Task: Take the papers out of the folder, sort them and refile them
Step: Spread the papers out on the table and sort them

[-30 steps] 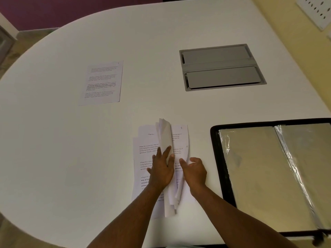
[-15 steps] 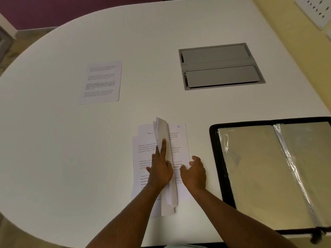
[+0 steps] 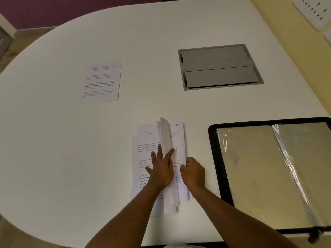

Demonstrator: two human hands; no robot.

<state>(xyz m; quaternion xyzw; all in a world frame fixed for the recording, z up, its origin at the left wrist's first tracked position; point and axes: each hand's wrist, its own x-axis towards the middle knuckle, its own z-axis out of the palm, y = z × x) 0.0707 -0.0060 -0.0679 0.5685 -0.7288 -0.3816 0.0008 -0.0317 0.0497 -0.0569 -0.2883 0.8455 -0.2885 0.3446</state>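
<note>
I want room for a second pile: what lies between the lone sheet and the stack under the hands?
Nothing: the head view shows bare white table between the lone sheet and the stack.

Bare white table (image 3: 53, 149) lies open to the left of the paper stack (image 3: 152, 158), and a wide strip stays free between that stack and the single sheet (image 3: 101, 82) farther back. To the right, the open folder (image 3: 268, 172) sits near the stack, leaving a narrow gap where the right hand (image 3: 193, 172) rests. The grey hatch (image 3: 219, 67) sits flush in the tabletop behind.
</note>
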